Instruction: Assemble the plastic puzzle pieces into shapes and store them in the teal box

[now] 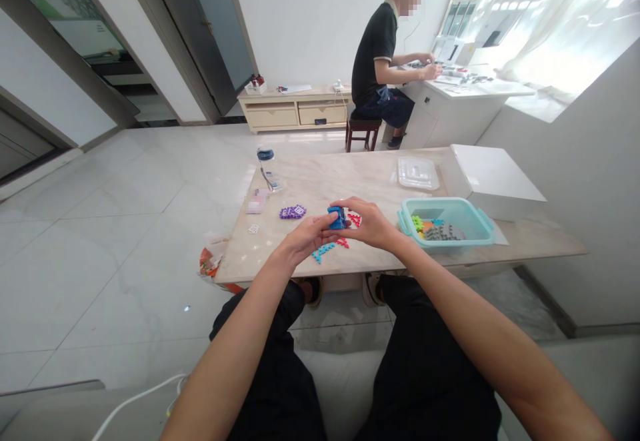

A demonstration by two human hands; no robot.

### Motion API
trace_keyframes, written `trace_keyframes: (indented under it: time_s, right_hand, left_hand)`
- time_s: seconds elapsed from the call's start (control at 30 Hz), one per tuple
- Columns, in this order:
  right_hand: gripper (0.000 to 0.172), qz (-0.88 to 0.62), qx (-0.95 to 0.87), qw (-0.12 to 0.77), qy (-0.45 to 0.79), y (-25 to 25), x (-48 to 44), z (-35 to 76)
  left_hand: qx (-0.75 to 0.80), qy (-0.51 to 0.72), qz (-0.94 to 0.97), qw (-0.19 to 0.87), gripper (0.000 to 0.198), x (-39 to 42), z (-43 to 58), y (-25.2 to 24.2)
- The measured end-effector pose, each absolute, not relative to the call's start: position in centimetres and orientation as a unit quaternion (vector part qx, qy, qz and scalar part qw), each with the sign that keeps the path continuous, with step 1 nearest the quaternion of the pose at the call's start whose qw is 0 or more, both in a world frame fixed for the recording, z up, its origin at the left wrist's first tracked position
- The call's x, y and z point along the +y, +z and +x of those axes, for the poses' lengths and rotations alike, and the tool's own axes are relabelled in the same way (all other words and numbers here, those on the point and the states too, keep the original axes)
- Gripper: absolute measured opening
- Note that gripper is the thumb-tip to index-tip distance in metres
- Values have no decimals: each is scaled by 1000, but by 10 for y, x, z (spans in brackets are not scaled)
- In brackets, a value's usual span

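A small blue block [337,218], seemingly built of interlocking pieces, is held above the table between my two hands. My left hand [310,236] is closed on its left side, the thumb lying along it. From the right, my right hand [369,222] grips the same block with fingers and thumb. Below and behind the hands lie red toothed pieces [355,219] and light-blue toothed pieces [323,252], partly covered by my fingers. To the left is a cluster of purple toothed pieces [293,212].
A teal-rimmed bin [447,242] with colourful pieces stands right, near a clear plastic lid [418,173] and a white box [495,173]. On the left are a clear bottle [270,171], a pink packet [257,201] and a white piece [253,229]. Another person [380,54] sits at a far desk.
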State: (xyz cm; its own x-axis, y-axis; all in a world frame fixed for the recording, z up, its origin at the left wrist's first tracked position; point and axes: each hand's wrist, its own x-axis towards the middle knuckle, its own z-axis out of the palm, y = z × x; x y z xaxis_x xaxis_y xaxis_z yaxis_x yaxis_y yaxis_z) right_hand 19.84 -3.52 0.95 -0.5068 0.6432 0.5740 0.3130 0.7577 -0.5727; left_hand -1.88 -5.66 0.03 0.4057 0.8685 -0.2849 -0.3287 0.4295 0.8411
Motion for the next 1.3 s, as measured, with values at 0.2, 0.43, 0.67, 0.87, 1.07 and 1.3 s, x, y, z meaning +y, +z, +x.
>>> trace_keyframes:
  time_s: [0.2, 0.43, 0.67, 0.87, 1.07, 1.3]
  right_hand:
    - [54, -278, -855, 391, 195, 11, -36, 198]
    - [53, -280, -856, 387, 196, 8, -34, 198]
    - [54, -274, -856, 387, 204, 4, -33, 198]
    - [53, -271, -854, 396, 203, 4, -35, 196]
    - [54, -273, -854, 397, 195, 5, -33, 197]
    - [54, -274, -858, 391, 187, 9, -34, 199]
  left_hand:
    - [393, 402, 349, 750, 36, -55, -18, -1]
    - [410, 399, 368, 733, 44, -56, -19, -3]
    - [419, 394, 385, 722, 39, -54, -20, -5]
    - [434, 398, 389, 709, 44, -55, -18, -5]
    - [420, 398, 406, 707, 48, -57, -17, 1]
    - [405, 403, 423, 703, 49, -56, -17, 1]
